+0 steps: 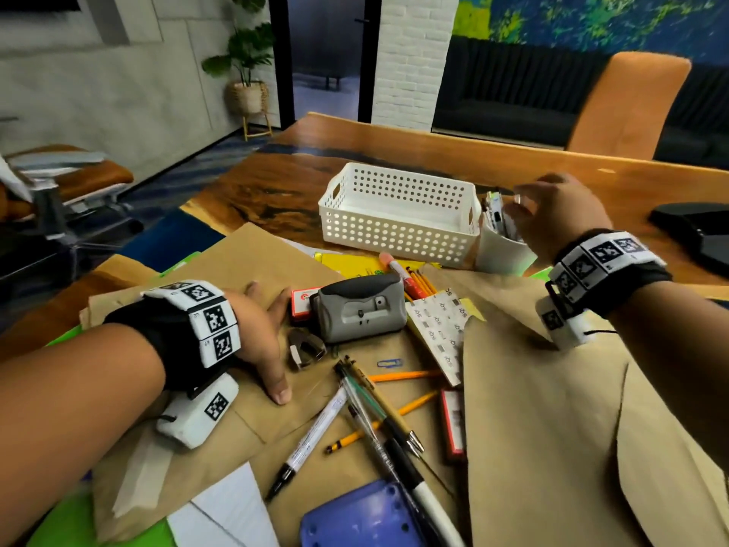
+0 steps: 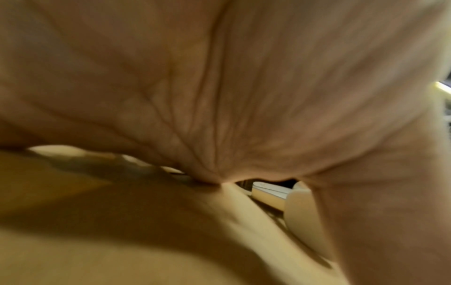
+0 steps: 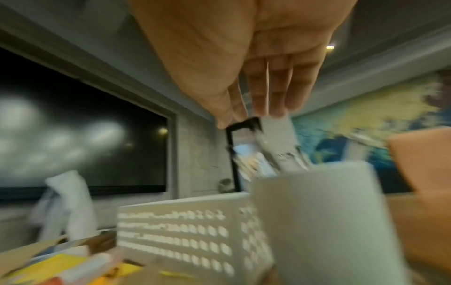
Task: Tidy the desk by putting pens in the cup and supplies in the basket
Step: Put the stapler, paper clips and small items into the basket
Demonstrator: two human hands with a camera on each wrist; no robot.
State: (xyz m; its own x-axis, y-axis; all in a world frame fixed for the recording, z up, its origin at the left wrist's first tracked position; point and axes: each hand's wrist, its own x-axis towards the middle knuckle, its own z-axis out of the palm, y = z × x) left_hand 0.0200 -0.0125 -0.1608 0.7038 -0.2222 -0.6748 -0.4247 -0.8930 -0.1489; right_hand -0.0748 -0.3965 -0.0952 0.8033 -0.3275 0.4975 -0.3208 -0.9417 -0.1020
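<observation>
The white perforated basket (image 1: pixel 394 234) stands on the wooden desk, and a white cup (image 1: pixel 503 250) touches its right end. Several pens (image 1: pixel 498 215) stick up out of the cup. My right hand (image 1: pixel 516 203) hovers just over them, fingers straight and pointing down. In the right wrist view the fingertips (image 3: pixel 275 111) are at the pen tops (image 3: pixel 268 152) above the cup (image 3: pixel 324 221). My left hand (image 1: pixel 272 337) lies flat on a brown envelope (image 1: pixel 221 278), just left of a grey stapler (image 1: pixel 359 309). Loose pens (image 1: pixel 374 408), a white marker (image 1: pixel 311 432) and orange pencils (image 1: pixel 406 375) lie in front.
A staple remover (image 1: pixel 303 349), a blue paper clip (image 1: pixel 389 363), a red staple box (image 1: pixel 453 424), a red-capped marker (image 1: pixel 402 274) and a purple plastic item (image 1: pixel 355 519) lie among the papers. A large brown envelope (image 1: pixel 552 428) covers the right. An orange chair (image 1: pixel 631 108) stands behind the desk.
</observation>
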